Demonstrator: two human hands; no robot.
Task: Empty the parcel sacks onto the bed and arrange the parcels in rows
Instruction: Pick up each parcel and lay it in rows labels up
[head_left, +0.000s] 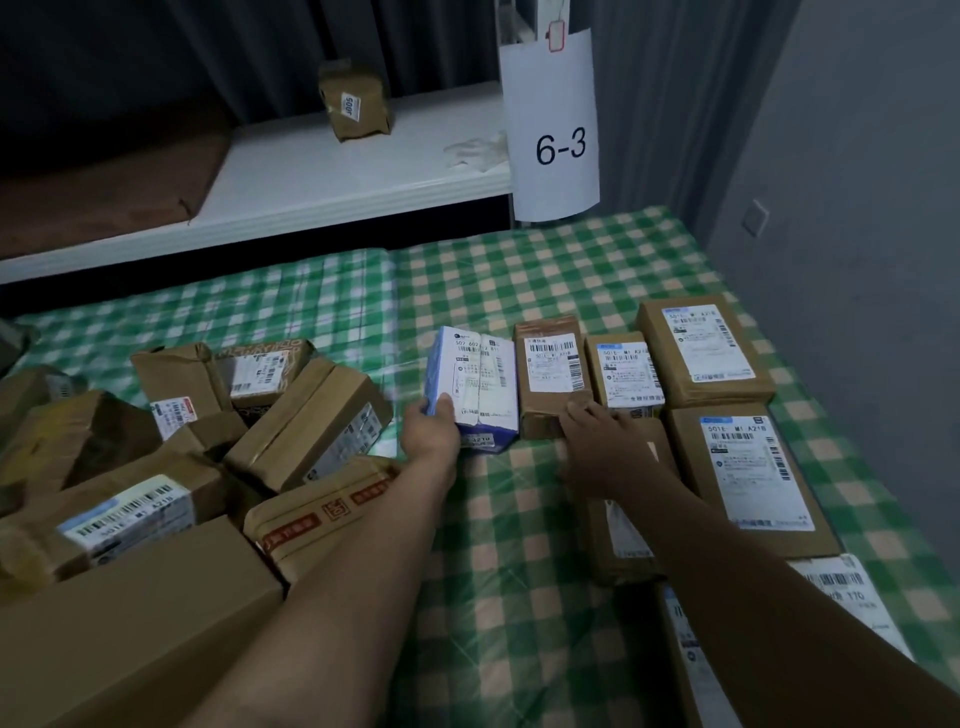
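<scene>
The bed (498, 280) has a green checked cover. My left hand (430, 432) grips the near left corner of a blue and white parcel (475, 382) lying at the left end of a row. My right hand (597, 441) rests on the near end of the small brown parcel (551, 376) beside it. Further right in that row lie another small brown parcel (623, 376) and a bigger one (701, 351). A second row nearer me holds a large flat parcel (750, 473), partly under my right arm. An unsorted heap of brown parcels (208, 431) lies at the left.
A white shelf (337, 176) behind the bed carries one brown parcel (356, 101) and a sign reading 6-3 (558, 148). A grey wall (857, 260) borders the bed on the right. A large plain carton (130, 634) sits at the near left. More labelled parcels (841, 597) lie near right.
</scene>
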